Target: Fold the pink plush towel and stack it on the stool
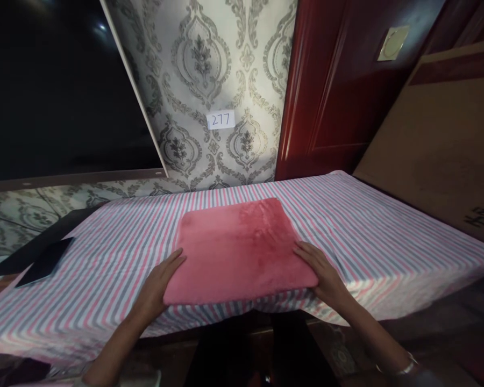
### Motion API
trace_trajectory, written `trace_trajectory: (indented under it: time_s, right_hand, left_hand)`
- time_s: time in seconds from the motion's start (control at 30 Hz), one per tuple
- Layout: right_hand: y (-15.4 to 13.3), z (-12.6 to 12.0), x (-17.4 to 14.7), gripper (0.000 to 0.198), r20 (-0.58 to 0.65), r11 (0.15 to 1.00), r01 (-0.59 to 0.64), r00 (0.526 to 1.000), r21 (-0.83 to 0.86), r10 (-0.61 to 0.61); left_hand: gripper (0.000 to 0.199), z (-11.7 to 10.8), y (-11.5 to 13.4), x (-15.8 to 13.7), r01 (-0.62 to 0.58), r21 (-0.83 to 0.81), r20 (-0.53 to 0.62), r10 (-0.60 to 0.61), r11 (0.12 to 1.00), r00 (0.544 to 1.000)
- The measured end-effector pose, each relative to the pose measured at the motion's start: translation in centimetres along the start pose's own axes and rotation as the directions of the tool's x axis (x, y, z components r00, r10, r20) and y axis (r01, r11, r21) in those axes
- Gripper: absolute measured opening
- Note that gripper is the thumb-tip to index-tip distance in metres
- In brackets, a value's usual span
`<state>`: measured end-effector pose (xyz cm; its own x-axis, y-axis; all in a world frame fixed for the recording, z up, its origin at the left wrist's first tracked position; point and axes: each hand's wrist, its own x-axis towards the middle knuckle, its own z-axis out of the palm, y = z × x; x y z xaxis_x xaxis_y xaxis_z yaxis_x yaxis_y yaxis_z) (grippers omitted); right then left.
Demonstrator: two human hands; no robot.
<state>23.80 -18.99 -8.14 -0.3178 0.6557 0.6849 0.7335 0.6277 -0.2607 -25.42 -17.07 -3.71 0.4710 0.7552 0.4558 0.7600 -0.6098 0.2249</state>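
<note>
A pink plush seat cushion (226, 258), square and flat, lies near the front edge of a table covered by a striped cloth (387, 231). Its back right part has darker, ruffled pile. My left hand (159, 282) grips the cushion's left side, with fingertips on top of the edge. On the opposite side my right hand (322, 271) holds the right edge, fingers laid over the top. Both thumbs are hidden from view.
A large dark television screen (64, 91) stands at the back left. A dark flat tablet-like object (46, 263) lies at the left end. A big cardboard box (447, 145) rises at the right. Behind the table are patterned wallpaper (201, 64) and a dark red door (326, 80).
</note>
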Motion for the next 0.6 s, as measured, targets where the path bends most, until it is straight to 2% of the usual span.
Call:
trace_trajectory:
  time_s: [0.13,0.23,0.33,0.4,0.47,0.53,0.6]
  right_hand:
    - [0.3,0.3,1.6,0.057,-0.061,0.997,-0.037,0.997,0.07,0.041]
    - [-0.1,-0.7,4.6,0.041,-0.175,0.978,-0.091,0.977,0.187,0.125]
    - [-1.0,-3.3,9.5,0.035,-0.314,0.933,-0.146,0.915,0.328,0.253]
    - [-1.6,-5.7,13.5,0.037,-0.39,0.892,-0.182,0.85,0.414,0.354]
    - [-1.7,-7.9,17.4,0.031,-0.415,0.837,-0.232,0.784,0.495,0.462]
    - [-1.2,-9.4,20.8,0.031,-0.4,0.787,-0.215,0.767,0.578,0.503]
    - [-0.2,-9.5,23.3,0.034,-0.346,0.726,-0.202,0.775,0.658,0.529]
  left_hand:
    - [0.053,-0.2,0.3,1.6,0.031,-0.035,-0.136,-0.036,0.999,0.99]
    - [0.043,-1.8,1.5,4.2,0.102,-0.121,-0.208,-0.126,0.987,0.97]
    - [0.043,-5.3,3.0,8.2,0.172,-0.257,-0.312,-0.25,0.951,0.916]
    - [0.042,-8.4,4.0,11.3,0.207,-0.358,-0.379,-0.345,0.91,0.858]
    - [0.039,-11.3,4.8,14.5,0.205,-0.459,-0.429,-0.418,0.864,0.8]
    - [0.038,-13.5,5.2,17.5,0.16,-0.56,-0.438,-0.454,0.813,0.776]
    - [0.038,-14.2,5.0,19.9,0.179,-0.668,-0.342,-0.511,0.722,0.789]
